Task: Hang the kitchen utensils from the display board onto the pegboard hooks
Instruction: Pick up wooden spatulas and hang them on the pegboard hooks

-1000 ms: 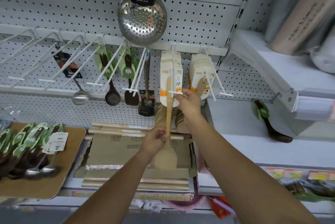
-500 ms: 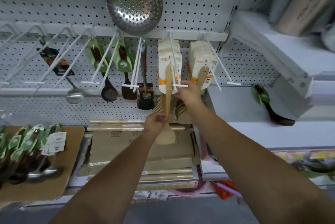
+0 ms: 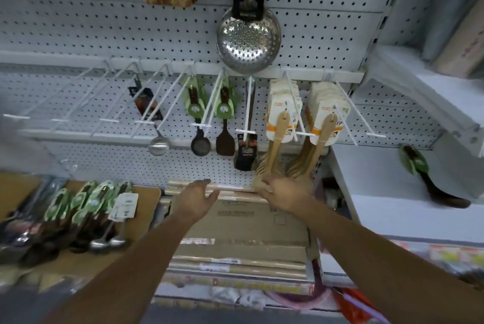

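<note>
With the left hand (image 3: pixel 195 199) open and empty over the rolling pins (image 3: pixel 235 188) and the right hand (image 3: pixel 284 192) against the blades of the wooden spatulas (image 3: pixel 275 148) hanging on 1 pegboard hook (image 3: pixel 292 114) (its grip I cannot tell), a stray tug could slide them off.

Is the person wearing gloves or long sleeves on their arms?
No. The left hand and right hand have no gloves, and no ring or watch shows. Both arms are bare too, with no sleeve in view.
</note>
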A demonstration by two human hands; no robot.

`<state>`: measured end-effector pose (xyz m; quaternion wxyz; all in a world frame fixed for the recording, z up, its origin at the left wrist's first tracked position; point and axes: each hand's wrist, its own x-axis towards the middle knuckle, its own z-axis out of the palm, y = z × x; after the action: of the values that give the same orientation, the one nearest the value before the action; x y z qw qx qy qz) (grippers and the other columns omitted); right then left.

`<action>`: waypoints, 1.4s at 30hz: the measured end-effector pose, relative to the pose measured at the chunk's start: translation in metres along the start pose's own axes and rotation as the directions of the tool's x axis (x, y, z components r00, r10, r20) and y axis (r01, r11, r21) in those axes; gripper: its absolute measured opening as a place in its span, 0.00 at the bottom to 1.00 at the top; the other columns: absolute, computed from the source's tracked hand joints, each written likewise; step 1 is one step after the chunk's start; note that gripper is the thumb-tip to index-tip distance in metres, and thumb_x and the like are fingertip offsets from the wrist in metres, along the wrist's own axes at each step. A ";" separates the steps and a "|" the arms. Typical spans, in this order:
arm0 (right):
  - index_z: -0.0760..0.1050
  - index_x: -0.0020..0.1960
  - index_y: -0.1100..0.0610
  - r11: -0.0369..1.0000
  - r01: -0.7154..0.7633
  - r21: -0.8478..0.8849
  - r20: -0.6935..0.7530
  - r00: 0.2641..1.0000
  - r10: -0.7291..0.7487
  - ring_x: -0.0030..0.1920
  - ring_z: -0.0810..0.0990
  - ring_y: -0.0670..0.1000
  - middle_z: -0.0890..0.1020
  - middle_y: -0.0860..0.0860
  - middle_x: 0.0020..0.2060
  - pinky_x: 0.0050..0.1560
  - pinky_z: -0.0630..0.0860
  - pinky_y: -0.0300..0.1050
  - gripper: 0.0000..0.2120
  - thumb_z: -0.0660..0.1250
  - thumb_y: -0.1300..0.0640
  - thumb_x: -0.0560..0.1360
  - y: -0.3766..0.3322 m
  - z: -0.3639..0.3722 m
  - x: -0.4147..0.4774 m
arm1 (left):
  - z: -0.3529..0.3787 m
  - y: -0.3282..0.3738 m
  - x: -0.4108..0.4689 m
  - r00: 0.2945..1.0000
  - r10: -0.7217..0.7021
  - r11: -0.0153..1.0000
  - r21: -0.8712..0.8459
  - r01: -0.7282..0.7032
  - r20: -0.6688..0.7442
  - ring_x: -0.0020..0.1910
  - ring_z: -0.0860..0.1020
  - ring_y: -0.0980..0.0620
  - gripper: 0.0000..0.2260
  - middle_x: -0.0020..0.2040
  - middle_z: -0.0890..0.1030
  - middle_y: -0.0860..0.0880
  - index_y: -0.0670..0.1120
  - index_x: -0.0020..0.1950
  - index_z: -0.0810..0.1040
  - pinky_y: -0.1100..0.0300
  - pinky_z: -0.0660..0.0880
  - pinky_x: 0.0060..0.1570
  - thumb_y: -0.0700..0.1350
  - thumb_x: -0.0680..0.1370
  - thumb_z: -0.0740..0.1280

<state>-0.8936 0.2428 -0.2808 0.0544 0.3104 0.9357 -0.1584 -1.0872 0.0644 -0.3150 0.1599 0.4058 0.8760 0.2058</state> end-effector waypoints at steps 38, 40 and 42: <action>0.66 0.72 0.52 0.372 0.900 -0.228 0.254 0.423 -0.870 0.67 0.75 0.58 0.76 0.55 0.68 0.66 0.72 0.56 0.38 0.50 0.27 0.75 -0.644 0.153 -0.051 | -0.254 -0.377 -0.411 0.661 -0.671 0.668 0.113 0.736 -0.336 0.76 0.61 0.45 0.36 0.78 0.61 0.44 0.45 0.79 0.56 0.51 0.59 0.74 0.66 0.79 0.55; 0.65 0.74 0.52 0.366 0.907 -0.209 0.255 0.412 -0.875 0.68 0.74 0.58 0.75 0.54 0.69 0.67 0.71 0.56 0.37 0.50 0.28 0.75 -0.677 0.165 -0.051 | -0.267 -0.400 -0.419 0.640 -0.684 0.671 0.041 0.740 -0.349 0.76 0.61 0.45 0.35 0.78 0.62 0.44 0.44 0.79 0.57 0.51 0.60 0.74 0.65 0.79 0.56; 0.63 0.75 0.51 0.349 0.916 -0.199 0.258 0.392 -0.883 0.69 0.73 0.57 0.74 0.53 0.70 0.68 0.70 0.55 0.36 0.51 0.29 0.76 -0.705 0.175 -0.049 | -0.278 -0.420 -0.425 0.631 -0.695 0.674 -0.007 0.739 -0.345 0.76 0.62 0.46 0.36 0.77 0.62 0.45 0.44 0.78 0.57 0.51 0.61 0.74 0.66 0.78 0.57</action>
<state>-1.2752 -0.3769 -0.2509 0.0556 -0.2760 0.9591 -0.0295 -1.2192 -0.5762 -0.2330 0.0566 -0.0057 0.9901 0.1280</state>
